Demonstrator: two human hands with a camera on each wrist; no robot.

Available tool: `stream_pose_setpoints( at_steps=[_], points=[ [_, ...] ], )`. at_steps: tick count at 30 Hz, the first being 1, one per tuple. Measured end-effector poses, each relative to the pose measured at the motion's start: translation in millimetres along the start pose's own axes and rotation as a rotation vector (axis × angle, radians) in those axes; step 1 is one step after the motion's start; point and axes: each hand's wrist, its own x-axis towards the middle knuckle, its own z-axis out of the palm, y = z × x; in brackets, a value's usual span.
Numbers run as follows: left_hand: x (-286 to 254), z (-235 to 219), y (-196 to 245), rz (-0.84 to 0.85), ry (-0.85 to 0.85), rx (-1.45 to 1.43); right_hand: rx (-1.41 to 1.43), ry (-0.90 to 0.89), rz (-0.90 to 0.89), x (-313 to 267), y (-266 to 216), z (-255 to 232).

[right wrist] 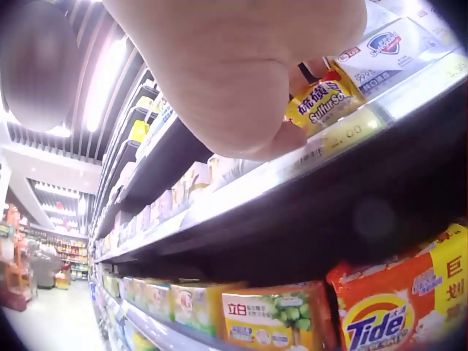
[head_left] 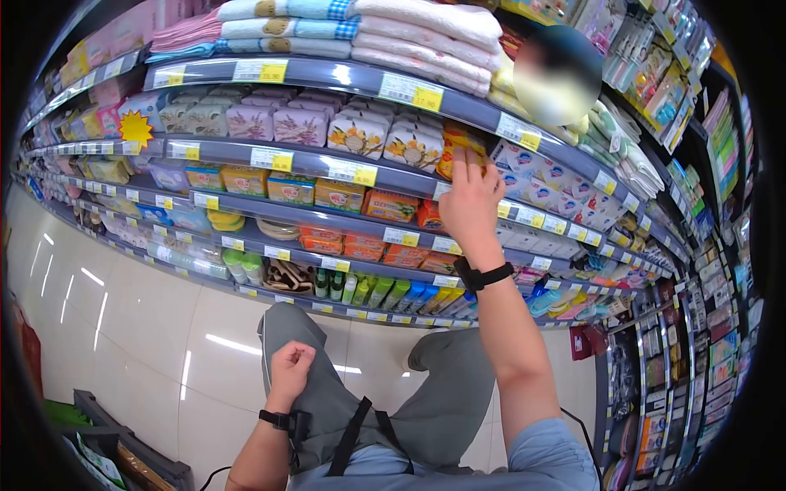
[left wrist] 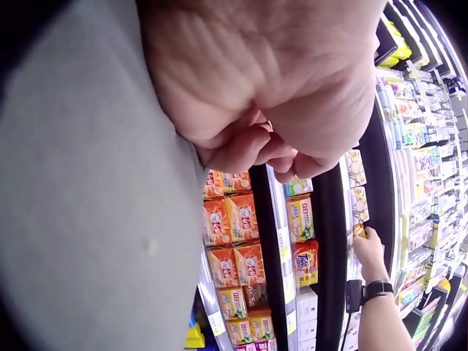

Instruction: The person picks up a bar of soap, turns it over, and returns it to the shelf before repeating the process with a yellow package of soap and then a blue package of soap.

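My right hand (head_left: 472, 200) reaches onto a middle shelf, its fingers extended over a yellow pack of sulfur soap (head_left: 449, 147). From the right wrist view, the soap pack (right wrist: 325, 104) stands at the shelf edge with its printed front outward, my thumb (right wrist: 285, 140) at its lower left corner. The other fingers are mostly hidden behind the palm there. My left hand (head_left: 291, 372) rests by my left thigh, fingers loosely curled, holding nothing; close up, the left hand (left wrist: 270, 80) shows its palm and bent fingertips.
White soap boxes (head_left: 548, 184) stand right of the pack, floral boxes (head_left: 416, 146) left of it. Below are orange Tide packs (right wrist: 380, 318) and yellow soap packs (right wrist: 270, 318). Folded towels (head_left: 426, 41) lie above. A price rail (head_left: 352, 170) edges the shelf.
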Motion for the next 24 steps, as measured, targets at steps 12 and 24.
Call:
stream_pose_setpoints(
  at_steps=[12, 24],
  points=[
    [7, -3, -2, 0.017, 0.009, 0.073, -0.018, 0.086, 0.009, 5, 16, 5],
    [7, 3, -1, 0.010, -0.020, 0.045, 0.135, 0.041, 0.005, 11, 29, -8]
  ],
)
